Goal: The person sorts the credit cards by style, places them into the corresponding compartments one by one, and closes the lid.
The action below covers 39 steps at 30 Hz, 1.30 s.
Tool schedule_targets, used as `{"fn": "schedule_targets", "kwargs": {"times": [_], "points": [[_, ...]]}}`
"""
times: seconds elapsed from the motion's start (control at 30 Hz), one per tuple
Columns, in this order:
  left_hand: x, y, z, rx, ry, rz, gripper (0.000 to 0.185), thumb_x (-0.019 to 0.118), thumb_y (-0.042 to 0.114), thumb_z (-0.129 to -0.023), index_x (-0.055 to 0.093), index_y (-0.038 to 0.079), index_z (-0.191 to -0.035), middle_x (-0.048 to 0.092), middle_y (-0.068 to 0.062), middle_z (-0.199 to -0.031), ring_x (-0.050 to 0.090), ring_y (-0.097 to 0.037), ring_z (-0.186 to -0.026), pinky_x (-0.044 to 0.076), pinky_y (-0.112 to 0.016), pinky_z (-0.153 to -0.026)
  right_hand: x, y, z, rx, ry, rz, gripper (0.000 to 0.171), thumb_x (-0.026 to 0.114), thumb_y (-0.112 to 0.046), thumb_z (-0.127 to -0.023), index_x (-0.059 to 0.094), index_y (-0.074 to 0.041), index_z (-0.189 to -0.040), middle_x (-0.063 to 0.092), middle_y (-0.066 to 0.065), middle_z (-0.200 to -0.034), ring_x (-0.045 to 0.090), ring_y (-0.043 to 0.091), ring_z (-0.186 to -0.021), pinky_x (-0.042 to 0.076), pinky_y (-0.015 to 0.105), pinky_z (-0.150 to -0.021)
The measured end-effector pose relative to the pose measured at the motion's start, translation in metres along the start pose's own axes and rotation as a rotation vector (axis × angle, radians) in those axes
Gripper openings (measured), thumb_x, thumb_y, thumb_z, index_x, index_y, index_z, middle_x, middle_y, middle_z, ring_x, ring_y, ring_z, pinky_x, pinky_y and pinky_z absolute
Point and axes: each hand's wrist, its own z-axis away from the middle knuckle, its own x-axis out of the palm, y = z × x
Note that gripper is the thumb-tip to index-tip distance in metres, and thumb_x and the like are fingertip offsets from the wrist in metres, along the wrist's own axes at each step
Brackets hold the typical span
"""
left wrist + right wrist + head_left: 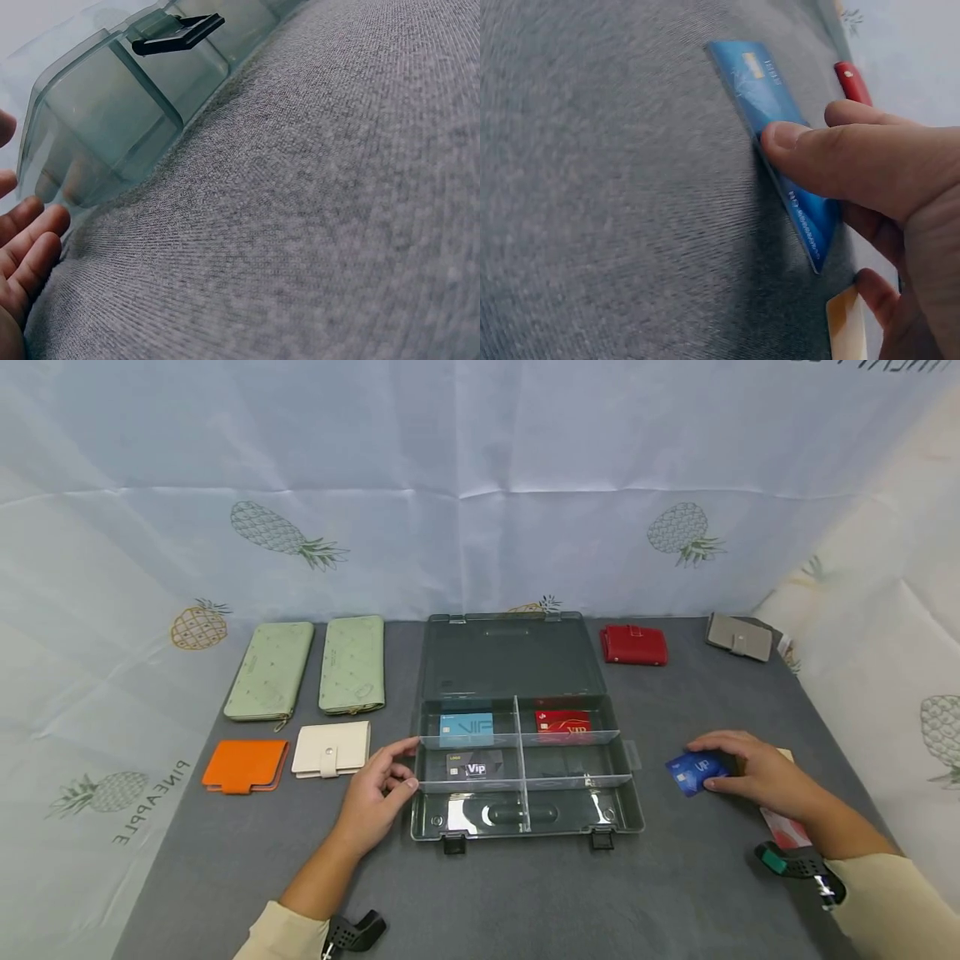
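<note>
Blue card [693, 772] pinched in the right hand [761, 777], right of the open box [517, 668].

The thumb presses the card's face, fingers behind it, with only the card's thickness between them — it is over the grey table [525, 902], apart from the box. The left hand [378, 793] has its thumb and forefinger spread at the box's left edge, the other fingers loosely bent, and holds nothing. Inside the box, a pale-blue card [467, 727] is back left, a red card [562, 722] back right, a black card [465, 766] middle left. Two green wallets [352, 664] lie at left, an orange wallet [243, 764] and a white wallet [330, 750] nearer; at far right — a red wallet [633, 645] and a grey wallet [738, 637].
</note>
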Motion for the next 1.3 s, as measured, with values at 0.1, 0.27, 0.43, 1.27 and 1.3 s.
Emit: {"fn": "schedule_targets", "kwargs": {"times": [0.1,0.27,0.43,1.27,1.3], "points": [[0.000,0.000,0.001,0.005,0.004,0.007,0.058,0.069,-0.004,-0.091,0.062,0.008,-0.147,0.067,-0.016,-0.130,0.067,-0.012,-0.089,0.055,-0.026,-0.073,0.004,0.002,-0.005,-0.043,0.022,0.070,0.057,0.093,-0.021,-0.084,0.071,-0.023,-0.137,0.067,0.004,-0.136,0.047,0.003,-0.123,0.042,0.020,-0.095],[0.000,-0.001,0.001,0.002,0.002,0.010,0.058,0.069,-0.004,-0.092,0.061,0.007,-0.148,0.067,-0.017,-0.130,0.067,-0.013,-0.089,0.055,-0.026,-0.073,0.005,0.004,-0.013,-0.072,0.023,0.120,0.059,0.095,-0.025,-0.081,0.072,-0.019,-0.135,0.070,0.007,-0.130,0.056,0.026,-0.120,0.048,0.045,-0.094],[0.001,-0.001,0.000,-0.011,-0.002,0.005,0.057,0.069,-0.003,-0.093,0.061,0.009,-0.148,0.067,-0.016,-0.131,0.067,-0.013,-0.089,0.055,-0.026,-0.073,0.004,0.003,-0.018,-0.102,0.030,0.160,0.056,0.096,-0.027,-0.080,0.075,-0.017,-0.130,0.072,0.003,-0.124,0.059,0.024,-0.113,0.049,0.044,-0.091],[0.000,-0.001,0.000,-0.012,-0.002,0.010,0.057,0.070,-0.002,-0.093,0.061,0.009,-0.148,0.067,-0.013,-0.132,0.067,-0.014,-0.090,0.055,-0.026,-0.073,-0.041,-0.053,-0.057,0.011,-0.096,-0.055,0.014,0.070,-0.012,-0.104,0.078,-0.018,-0.115,0.073,-0.005,-0.105,0.064,0.010,-0.091,0.055,0.026,-0.079],[0.000,-0.002,0.000,-0.014,-0.002,0.011,0.057,0.070,-0.002,-0.093,0.061,0.010,-0.148,0.067,-0.013,-0.132,0.067,-0.014,-0.090,0.055,-0.026,-0.073,-0.042,-0.059,-0.061,0.022,-0.107,-0.065,0.014,0.069,-0.013,-0.105,0.078,-0.018,-0.115,0.074,-0.005,-0.107,0.065,0.011,-0.094,0.055,0.025,-0.081]]}}
